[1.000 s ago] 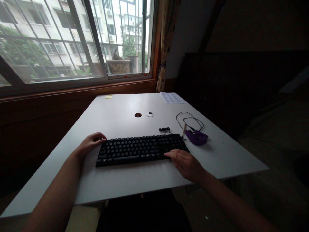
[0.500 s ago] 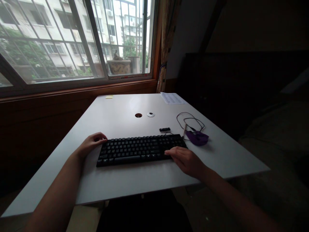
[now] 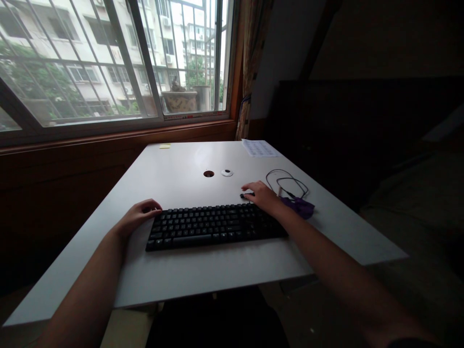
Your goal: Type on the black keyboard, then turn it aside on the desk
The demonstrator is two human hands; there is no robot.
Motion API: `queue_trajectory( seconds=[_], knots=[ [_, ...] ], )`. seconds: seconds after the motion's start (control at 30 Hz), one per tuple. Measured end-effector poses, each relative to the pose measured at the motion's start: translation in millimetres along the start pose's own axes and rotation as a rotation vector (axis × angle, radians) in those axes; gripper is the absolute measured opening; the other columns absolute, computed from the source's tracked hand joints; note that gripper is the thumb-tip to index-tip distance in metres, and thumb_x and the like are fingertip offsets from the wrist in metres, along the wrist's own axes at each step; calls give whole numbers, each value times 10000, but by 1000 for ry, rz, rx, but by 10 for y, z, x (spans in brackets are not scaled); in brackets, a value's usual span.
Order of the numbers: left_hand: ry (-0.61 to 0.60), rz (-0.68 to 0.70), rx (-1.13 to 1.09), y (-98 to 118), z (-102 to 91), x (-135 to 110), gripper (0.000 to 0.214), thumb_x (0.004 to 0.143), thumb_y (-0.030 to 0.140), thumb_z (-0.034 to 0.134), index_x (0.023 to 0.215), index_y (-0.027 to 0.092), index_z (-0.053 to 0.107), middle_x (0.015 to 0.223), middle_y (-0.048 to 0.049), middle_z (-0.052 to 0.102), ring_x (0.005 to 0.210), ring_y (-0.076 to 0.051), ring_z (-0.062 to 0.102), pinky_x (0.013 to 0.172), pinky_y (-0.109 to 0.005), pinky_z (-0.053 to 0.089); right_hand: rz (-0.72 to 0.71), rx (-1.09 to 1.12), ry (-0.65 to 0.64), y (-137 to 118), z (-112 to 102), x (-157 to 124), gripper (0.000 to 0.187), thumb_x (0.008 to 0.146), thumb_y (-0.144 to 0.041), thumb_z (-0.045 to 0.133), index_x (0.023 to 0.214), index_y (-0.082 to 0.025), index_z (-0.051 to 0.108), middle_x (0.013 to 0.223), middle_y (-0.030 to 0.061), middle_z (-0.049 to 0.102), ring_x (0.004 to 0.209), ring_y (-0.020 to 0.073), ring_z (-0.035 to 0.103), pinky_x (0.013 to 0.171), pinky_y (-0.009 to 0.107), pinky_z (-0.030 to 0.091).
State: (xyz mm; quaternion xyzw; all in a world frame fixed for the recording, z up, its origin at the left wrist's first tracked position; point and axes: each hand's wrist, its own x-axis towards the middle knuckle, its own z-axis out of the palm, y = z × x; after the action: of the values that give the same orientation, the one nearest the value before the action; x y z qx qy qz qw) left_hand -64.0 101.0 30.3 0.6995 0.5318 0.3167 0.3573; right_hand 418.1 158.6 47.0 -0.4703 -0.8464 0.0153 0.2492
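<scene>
A black keyboard (image 3: pixel 213 225) lies on the white table (image 3: pixel 188 275) in front of me. My left hand (image 3: pixel 139 215) rests at the keyboard's far left corner, fingers curled against its edge. My right hand (image 3: pixel 261 195) has reached over the keyboard's far right corner. Its fingertips touch a small black stick-shaped object (image 3: pixel 245 195) just behind the keyboard; I cannot tell whether they grip it.
A purple object (image 3: pixel 302 207) with a looped black cable (image 3: pixel 287 181) lies to the right of my right hand. A cable hole (image 3: pixel 209 173) and its white cap (image 3: pixel 227 172) sit mid-table. A printed sheet (image 3: pixel 259 147) and a yellow note (image 3: pixel 164 146) lie near the window.
My right hand left the keyboard's near right corner and moved forward over the keys to the small black object behind it. My left hand stayed where it was.
</scene>
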Motion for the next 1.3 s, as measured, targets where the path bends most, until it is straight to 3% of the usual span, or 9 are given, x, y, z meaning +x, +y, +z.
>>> queue_trajectory(
  seconds=[0.27,0.5,0.67,0.9,1.07,1.3],
  knots=[
    [-1,6,15,-21,-14,9,377,810,563,709,919,202,711,900,-54,710,886,-251,648,783,-344,504,4,-28,-69,48,125,115,206,831,-102,707,998,-204,769,1033,81,749,1047,230,627,994,362,497],
    [-4,2,22,4,-13,8,376,806,563,711,909,201,713,875,-52,702,861,-248,643,761,-342,500,-37,17,-33,-63,84,63,192,842,-111,704,996,-215,751,1017,61,741,1054,236,615,989,388,500],
    [5,5,23,-12,-10,5,368,808,562,713,906,208,716,866,-46,703,861,-247,647,765,-344,499,-102,152,63,-212,-138,-189,193,842,-139,709,1011,-229,726,968,48,729,1027,246,618,938,414,527],
    [-4,5,22,-43,-21,4,341,830,544,704,928,218,717,893,-39,705,868,-235,644,763,-332,499,-80,263,-75,-365,-489,-754,207,853,-187,728,1048,-243,690,963,34,714,950,209,654,869,364,548],
    [3,-2,19,-35,-19,4,365,815,559,708,924,211,721,886,-48,710,865,-239,646,765,-338,504,-40,269,-162,-402,-500,-991,206,853,-190,729,1050,-241,700,966,40,706,889,195,663,811,343,557],
    [3,-16,42,-18,-23,-3,382,811,570,708,928,207,721,888,-50,712,875,-248,641,773,-336,495,-35,242,-160,-425,-416,-1073,249,819,-108,741,1030,-229,689,951,34,711,929,205,643,824,344,541]
  ],
)
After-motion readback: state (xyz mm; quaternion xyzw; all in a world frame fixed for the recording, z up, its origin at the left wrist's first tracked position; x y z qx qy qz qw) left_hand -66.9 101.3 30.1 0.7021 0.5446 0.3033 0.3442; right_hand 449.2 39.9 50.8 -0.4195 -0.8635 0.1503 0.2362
